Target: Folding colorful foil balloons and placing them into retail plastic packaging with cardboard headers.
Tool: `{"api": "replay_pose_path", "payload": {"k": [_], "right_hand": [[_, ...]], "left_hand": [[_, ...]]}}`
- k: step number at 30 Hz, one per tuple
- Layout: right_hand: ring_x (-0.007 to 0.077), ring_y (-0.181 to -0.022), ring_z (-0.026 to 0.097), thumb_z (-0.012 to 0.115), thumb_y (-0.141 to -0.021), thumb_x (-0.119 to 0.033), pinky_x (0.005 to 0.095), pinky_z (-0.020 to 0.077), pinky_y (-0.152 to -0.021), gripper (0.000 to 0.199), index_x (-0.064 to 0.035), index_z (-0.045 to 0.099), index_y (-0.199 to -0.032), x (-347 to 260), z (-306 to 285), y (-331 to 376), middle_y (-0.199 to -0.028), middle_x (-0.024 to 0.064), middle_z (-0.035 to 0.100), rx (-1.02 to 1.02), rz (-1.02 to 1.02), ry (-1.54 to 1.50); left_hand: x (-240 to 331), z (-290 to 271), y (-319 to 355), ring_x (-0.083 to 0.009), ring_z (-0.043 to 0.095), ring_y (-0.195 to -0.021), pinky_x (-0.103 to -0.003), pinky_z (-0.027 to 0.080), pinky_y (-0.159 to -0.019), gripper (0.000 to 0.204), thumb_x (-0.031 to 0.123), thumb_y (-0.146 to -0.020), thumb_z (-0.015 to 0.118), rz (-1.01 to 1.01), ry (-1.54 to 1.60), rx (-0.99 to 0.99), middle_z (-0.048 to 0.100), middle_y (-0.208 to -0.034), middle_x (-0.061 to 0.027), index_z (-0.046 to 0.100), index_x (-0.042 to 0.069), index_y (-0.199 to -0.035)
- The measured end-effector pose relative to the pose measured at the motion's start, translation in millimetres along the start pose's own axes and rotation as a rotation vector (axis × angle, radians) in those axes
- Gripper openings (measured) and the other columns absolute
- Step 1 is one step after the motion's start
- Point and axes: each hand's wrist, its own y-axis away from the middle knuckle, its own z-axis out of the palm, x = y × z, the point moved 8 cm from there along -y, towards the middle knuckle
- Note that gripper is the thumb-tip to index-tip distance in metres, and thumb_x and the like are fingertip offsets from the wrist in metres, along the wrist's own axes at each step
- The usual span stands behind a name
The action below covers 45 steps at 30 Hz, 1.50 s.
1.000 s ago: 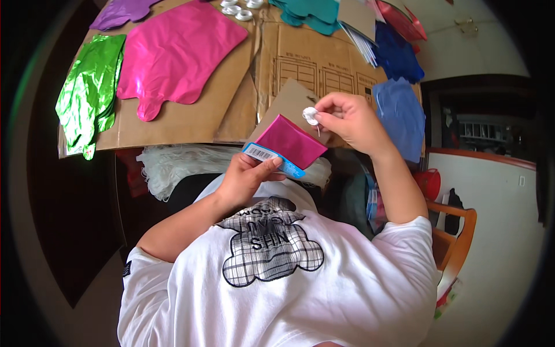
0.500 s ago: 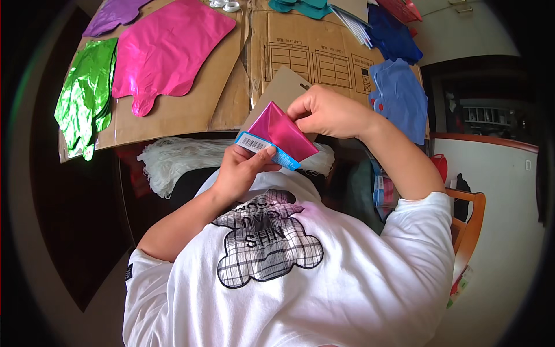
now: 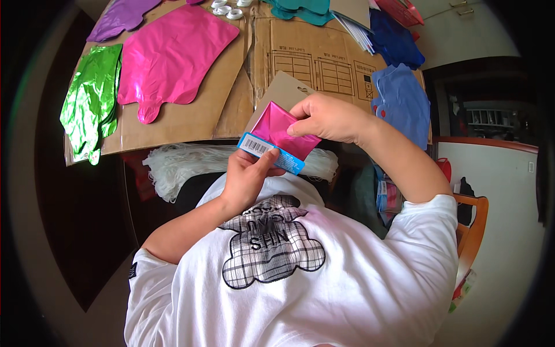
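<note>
Above my lap I hold a folded pink foil balloon (image 3: 274, 123) lying against a brown cardboard backing card (image 3: 281, 88) with a hang slot. A blue label strip (image 3: 293, 163) with a barcode runs along the near edge. My left hand (image 3: 254, 172) grips this label, thumb on top and fingers underneath. My right hand (image 3: 326, 118) pinches the balloon's right part between thumb and fingers, and the foil there bends upward. The right fingertips partly hide the foil and the card.
A cardboard-covered table (image 3: 191, 127) stands ahead. On it lie flat pink (image 3: 173, 55), green (image 3: 92, 95), purple (image 3: 118, 20) and blue foil balloons (image 3: 402, 98), and several white rolls (image 3: 234, 14). White stringy material (image 3: 173, 168) hangs below its edge. A wooden chair (image 3: 477, 225) is at right.
My right hand has shifted slightly down and left onto the folded foil, which now creases and lifts at its right side. My left hand keeps its grip on the label.
</note>
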Motion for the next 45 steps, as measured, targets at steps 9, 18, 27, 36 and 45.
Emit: {"api": "replay_pose_path", "payload": {"k": [9,18,27,36,45], "right_hand": [[0.0122,-0.068,0.060,0.070,-0.079,-0.008,0.0268,0.0484,-0.069,0.031,0.0008,0.061,-0.107,0,-13,-5,-0.077,0.0028,0.064,0.218,-0.093,0.203],[0.0370,-0.138,0.032,0.064,-0.086,-0.021,0.0519,0.0251,-0.113,0.060,-0.0162,0.043,-0.143,-45,18,26,-0.149,0.0171,0.034,0.473,-0.764,1.242],[0.0340,-0.147,0.010,0.048,-0.097,-0.027,0.0512,0.0058,-0.119,0.055,-0.0176,0.032,-0.150,-11,6,8,-0.157,0.0132,0.023,0.286,-0.709,1.036],[0.0308,-0.078,0.069,0.066,-0.083,-0.037,0.0384,0.0536,-0.072,0.032,-0.0057,0.072,-0.084,-118,-315,-15,-0.080,0.0168,0.070,1.203,-0.344,0.580],[0.0310,-0.112,0.063,0.064,-0.084,-0.029,0.0426,0.0526,-0.088,0.036,-0.0081,0.068,-0.113,-87,-442,-123,-0.120,0.0117,0.065,1.296,0.363,0.762]], "left_hand": [[-7,-5,-1,-0.0123,0.067,-0.074,-0.029,0.059,-0.067,0.016,0.015,-0.094,0.063,-0.019,0.024,0.016,0.069,-0.090,-0.0054,0.065,0.001,-0.100],[-5,4,1,-0.0163,0.067,-0.076,-0.033,0.058,-0.071,0.015,0.013,-0.093,0.061,-0.167,0.141,0.014,0.069,-0.093,-0.0067,0.064,0.003,-0.104],[4,9,1,-0.0180,0.069,-0.081,-0.034,0.059,-0.072,0.018,0.015,-0.096,0.058,-0.179,0.162,0.002,0.070,-0.097,-0.0081,0.061,0.003,-0.110],[13,9,4,-0.0195,0.070,-0.076,-0.033,0.060,-0.065,0.015,0.011,-0.095,0.059,-0.246,0.099,0.019,0.071,-0.092,-0.0099,0.062,0.002,-0.107],[15,-7,4,-0.0069,0.063,-0.075,-0.022,0.050,-0.065,0.010,0.010,-0.092,0.067,-0.260,-0.164,-0.020,0.071,-0.086,-0.0023,0.068,0.001,-0.095]]}}
